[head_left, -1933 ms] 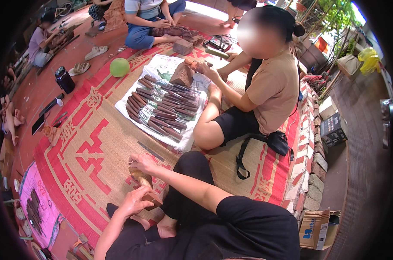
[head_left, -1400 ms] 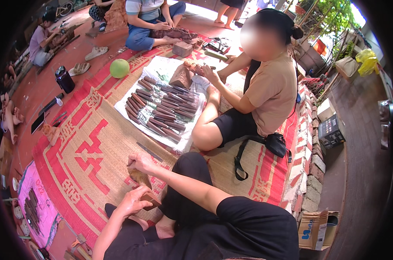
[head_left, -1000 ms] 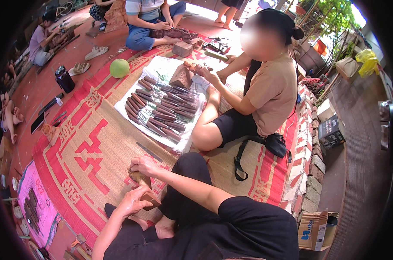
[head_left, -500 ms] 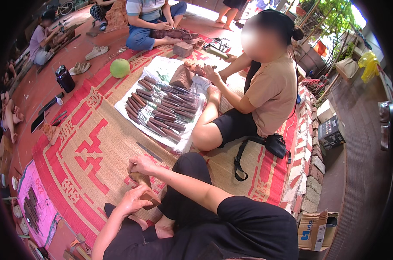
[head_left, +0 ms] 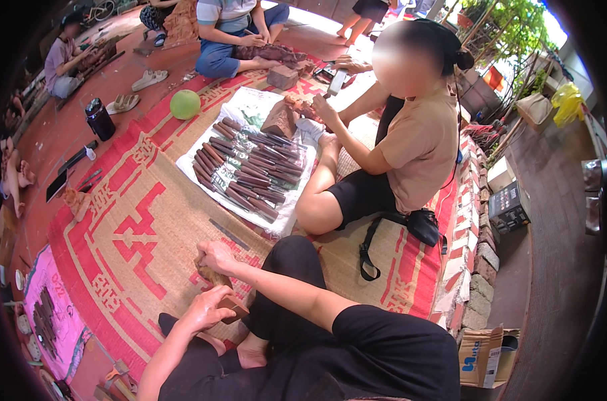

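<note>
My left hand (head_left: pixel 208 309) is closed around a reddish-brown block (head_left: pixel 234 308), its flat end showing past my fingers above my crossed legs. Just beyond it, my right hand (head_left: pixel 216 258) is closed in a fist-like grip over an olive-brown piece (head_left: pixel 214 277). Whether that piece and the block are one object is hidden by my left fingers. What lies inside my right fingers cannot be made out. Both hands are close together over the patterned woven mat (head_left: pixel 183 220).
Many dark-handled carving tools (head_left: pixel 253 167) lie on a white cloth (head_left: pixel 287 217) ahead. To its right a person (head_left: pixel 417 140) sits carving with a mallet-like block (head_left: pixel 337 81). A green ball-like object (head_left: pixel 185 105), black bottle (head_left: pixel 100 120) and pink cloth (head_left: pixel 66 337) lie leftward; a cardboard box (head_left: pixel 480 357) stands at right.
My right hand has shifted slightly left and downward over the olive-brown piece; my left hand keeps its hold. The nearby person's far hand has risen with the mallet-like block.
</note>
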{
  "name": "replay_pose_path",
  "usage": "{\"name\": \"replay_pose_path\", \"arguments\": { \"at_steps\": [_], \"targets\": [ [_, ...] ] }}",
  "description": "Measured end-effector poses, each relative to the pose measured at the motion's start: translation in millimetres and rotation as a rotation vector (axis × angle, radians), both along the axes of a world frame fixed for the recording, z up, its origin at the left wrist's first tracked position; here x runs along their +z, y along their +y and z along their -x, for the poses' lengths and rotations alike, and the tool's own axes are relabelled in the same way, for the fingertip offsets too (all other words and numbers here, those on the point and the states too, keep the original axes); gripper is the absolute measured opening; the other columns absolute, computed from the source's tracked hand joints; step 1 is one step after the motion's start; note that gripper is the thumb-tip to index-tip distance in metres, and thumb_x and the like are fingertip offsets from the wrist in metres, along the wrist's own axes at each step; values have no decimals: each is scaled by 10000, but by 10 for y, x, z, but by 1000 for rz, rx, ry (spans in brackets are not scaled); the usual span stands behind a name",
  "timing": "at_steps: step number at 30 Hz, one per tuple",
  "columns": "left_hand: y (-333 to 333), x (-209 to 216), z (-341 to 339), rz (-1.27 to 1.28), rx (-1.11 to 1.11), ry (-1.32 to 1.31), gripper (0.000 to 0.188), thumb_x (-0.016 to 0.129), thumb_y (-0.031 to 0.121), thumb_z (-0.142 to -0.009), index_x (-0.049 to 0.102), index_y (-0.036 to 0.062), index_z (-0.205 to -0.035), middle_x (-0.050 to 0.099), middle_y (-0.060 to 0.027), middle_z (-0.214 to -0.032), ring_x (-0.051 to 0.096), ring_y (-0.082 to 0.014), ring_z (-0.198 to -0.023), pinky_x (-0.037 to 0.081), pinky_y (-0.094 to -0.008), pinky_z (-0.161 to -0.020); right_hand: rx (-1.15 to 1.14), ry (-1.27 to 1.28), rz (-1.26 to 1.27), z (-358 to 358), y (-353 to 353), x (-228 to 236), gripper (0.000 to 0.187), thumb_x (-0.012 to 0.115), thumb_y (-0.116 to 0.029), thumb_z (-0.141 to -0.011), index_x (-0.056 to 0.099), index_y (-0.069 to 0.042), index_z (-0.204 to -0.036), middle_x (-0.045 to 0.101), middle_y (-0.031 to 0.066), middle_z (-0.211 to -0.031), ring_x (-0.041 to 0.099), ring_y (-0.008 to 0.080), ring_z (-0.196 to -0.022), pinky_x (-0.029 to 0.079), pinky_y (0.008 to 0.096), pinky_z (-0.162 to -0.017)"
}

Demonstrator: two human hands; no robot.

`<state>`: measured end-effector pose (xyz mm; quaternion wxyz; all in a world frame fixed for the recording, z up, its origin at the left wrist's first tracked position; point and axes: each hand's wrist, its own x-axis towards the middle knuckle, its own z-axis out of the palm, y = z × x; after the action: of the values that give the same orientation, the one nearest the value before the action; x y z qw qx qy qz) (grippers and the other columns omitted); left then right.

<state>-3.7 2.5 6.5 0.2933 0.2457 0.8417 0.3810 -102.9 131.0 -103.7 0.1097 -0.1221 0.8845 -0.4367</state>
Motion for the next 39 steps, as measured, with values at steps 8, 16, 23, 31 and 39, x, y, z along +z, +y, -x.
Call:
{"name": "replay_pose_path", "arguments": {
  "at_steps": [8, 16, 23, 31, 39],
  "targets": [
    [-16, -31, 16, -22, -29, 34, 400, 728, 211, -749, 573, 110, -1103, 606, -108, -1056, 614, -337, -996, 494, -413, -838, -204, 66, -25, 69, -91, -171, 212, 742, -181, -704, 576, -62, -760, 632, 141, -731, 625, 343, -761, 462, 433, -654],
    [-57, -42, -32, -8, -40, 42, 413, 726, 210, -750, 567, 109, -1118, 603, -110, -1067, 610, -338, -1005, 494, -417, -830, 150, 42, 20, 42, -83, 1, 257, 770, -212, -689, 572, -60, -755, 630, 141, -726, 632, 329, -774, 465, 434, -665],
    [37, 9, 0, 18, -99, 60, 420, 727, 216, -752, 564, 109, -1124, 603, -109, -1070, 611, -334, -999, 495, -418, -824, -114, 183, -233, 221, -205, -290, 234, 751, -206, -702, 580, -56, -758, 645, 120, -722, 641, 326, -755, 471, 433, -659],
    [-36, -34, -14, 5, -72, 62, 429, 732, 227, -748, 566, 108, -1125, 605, -107, -1087, 611, -336, -1009, 499, -420, -826, 164, -75, 35, 141, 1, -51, 252, 789, -241, -663, 622, -73, -750, 680, 106, -764, 654, 302, -766, 486, 394, -661],
    [19, 28, 16, 5, -49, 32, 430, 729, 224, -745, 569, 110, -1127, 608, -110, -1081, 613, -337, -1006, 496, -416, -837, 117, 39, -241, 161, -151, -22, 249, 775, -212, -653, 628, -56, -781, 665, 160, -750, 664, 352, -786, 504, 463, -668]
  ]
}}
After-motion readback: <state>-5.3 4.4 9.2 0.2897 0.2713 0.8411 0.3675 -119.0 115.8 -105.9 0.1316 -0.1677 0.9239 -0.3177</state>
